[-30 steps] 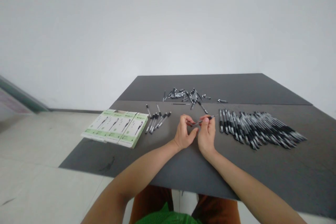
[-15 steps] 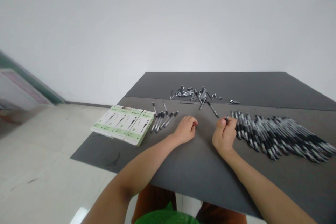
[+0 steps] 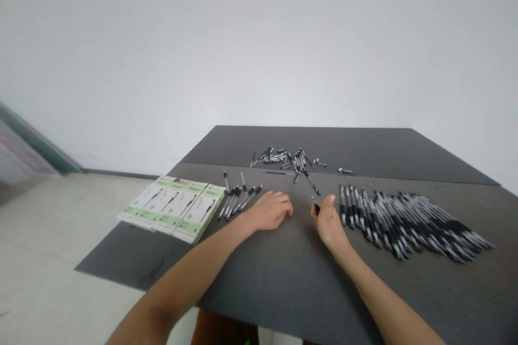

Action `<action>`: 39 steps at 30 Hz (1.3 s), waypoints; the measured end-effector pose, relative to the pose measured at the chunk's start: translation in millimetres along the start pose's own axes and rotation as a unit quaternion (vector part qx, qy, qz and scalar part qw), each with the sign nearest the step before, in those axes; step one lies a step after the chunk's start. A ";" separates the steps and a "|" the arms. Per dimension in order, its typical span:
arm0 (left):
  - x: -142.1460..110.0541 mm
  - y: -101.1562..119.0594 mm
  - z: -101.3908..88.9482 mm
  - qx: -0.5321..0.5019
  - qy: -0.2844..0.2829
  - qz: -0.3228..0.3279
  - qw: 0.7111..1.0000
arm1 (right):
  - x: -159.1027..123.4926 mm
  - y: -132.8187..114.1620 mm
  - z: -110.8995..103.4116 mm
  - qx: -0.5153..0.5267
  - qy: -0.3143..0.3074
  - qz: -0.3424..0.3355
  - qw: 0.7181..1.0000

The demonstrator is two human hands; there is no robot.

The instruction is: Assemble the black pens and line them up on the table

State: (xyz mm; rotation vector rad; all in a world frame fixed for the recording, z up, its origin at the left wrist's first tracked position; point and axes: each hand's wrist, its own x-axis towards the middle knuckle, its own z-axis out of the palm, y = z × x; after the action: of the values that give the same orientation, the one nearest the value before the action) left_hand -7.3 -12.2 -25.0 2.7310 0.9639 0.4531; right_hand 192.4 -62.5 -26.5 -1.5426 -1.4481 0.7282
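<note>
My right hand is closed round a pen, whose pale tip and black grip stick out toward the far side of the table. My left hand rests on the dark grey table with its fingers curled under; whatever they may hold is hidden. Just left of it lies a small group of pens with black grips. Close to the right hand spreads a large row of assembled-looking capped pens. A loose pen lies beyond, between both hands.
Green-and-white pen boxes lie side by side at the table's left edge. Toward the back are a pile of small clear and black pen parts, a thin refill and a clear piece. A white wall stands behind the table.
My right hand has turned so that the pen's tip now points outward and shows. The left hand stays curled on the table. The whole view has tilted and shifted a little.
</note>
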 end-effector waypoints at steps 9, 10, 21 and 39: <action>110.4 -132.8 -90.4 0.065 0.160 -0.176 0.969 | -13.0 -34.1 5.9 -0.355 -0.159 0.102 0.916; 122.6 -142.6 -91.8 0.073 0.149 -0.199 0.966 | -11.7 -34.5 4.6 -0.362 -0.166 0.100 0.912; 172.0 -173.0 -55.0 0.095 0.051 -0.310 0.945 | -7.4 -25.3 1.3 -0.398 -0.177 0.019 0.900; 188.9 -126.3 -7.6 0.135 0.001 -0.312 0.940 | -1.7 -16.7 1.9 -0.403 -0.149 -0.018 0.903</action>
State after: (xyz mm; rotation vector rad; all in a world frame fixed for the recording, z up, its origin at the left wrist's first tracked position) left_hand 57.1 205.6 -14.3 2.4273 1.9141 0.2144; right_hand 182.6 -64.7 -12.9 -2.0600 -2.1754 0.3447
